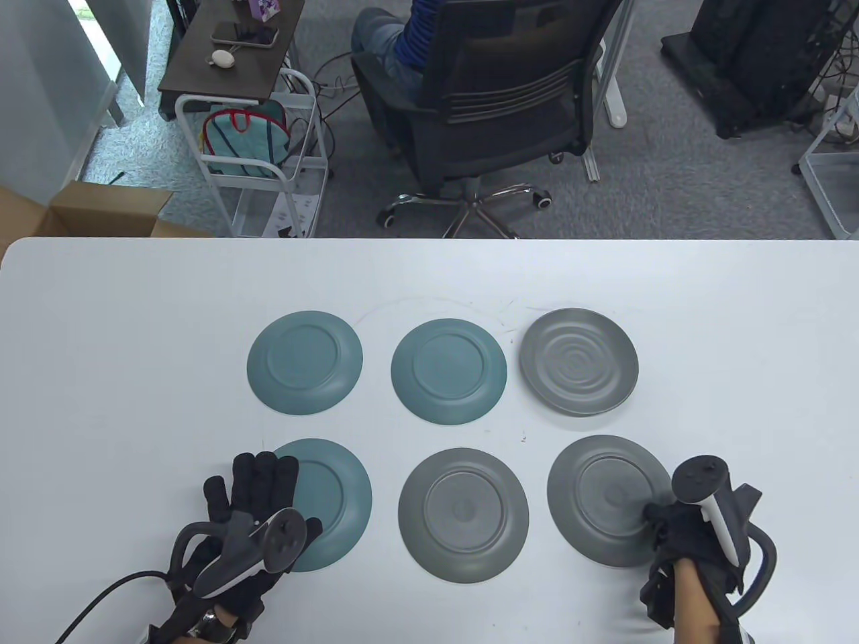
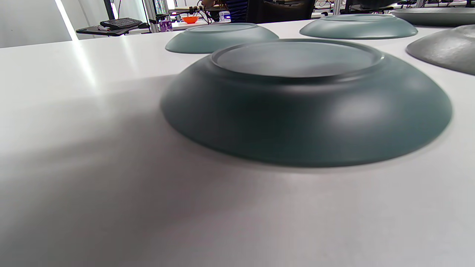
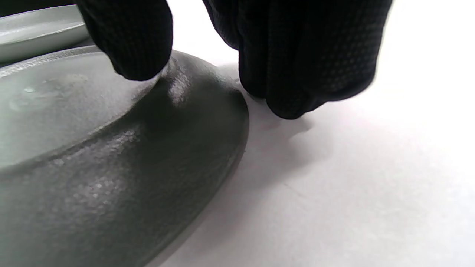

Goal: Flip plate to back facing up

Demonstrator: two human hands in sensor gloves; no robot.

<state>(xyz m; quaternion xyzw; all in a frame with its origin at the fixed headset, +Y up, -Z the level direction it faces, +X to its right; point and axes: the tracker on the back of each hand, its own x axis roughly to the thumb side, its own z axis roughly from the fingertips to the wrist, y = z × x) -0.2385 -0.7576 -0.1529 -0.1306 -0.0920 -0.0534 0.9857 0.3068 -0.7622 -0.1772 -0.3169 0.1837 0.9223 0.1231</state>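
Observation:
Six plates lie on the white table (image 1: 134, 376). The grey plate (image 1: 578, 362) at the back right lies face up and shows ripple rings. The other five lie back up. My right hand (image 1: 671, 520) is at the right rim of the front-right grey plate (image 1: 597, 503). In the right wrist view my thumb (image 3: 133, 48) rests on that plate's back (image 3: 111, 167), and the other fingers (image 3: 304, 66) hang just beside the rim, on the table. My left hand (image 1: 258, 483) lies flat with fingers spread at the left edge of the front-left teal plate (image 1: 339, 503), which fills the left wrist view (image 2: 304, 111).
A grey plate (image 1: 463, 513) lies back up at the front middle. Two teal plates (image 1: 305, 362) (image 1: 448, 371) lie back up in the back row. An office chair (image 1: 496, 100) with a seated person stands beyond the table's far edge.

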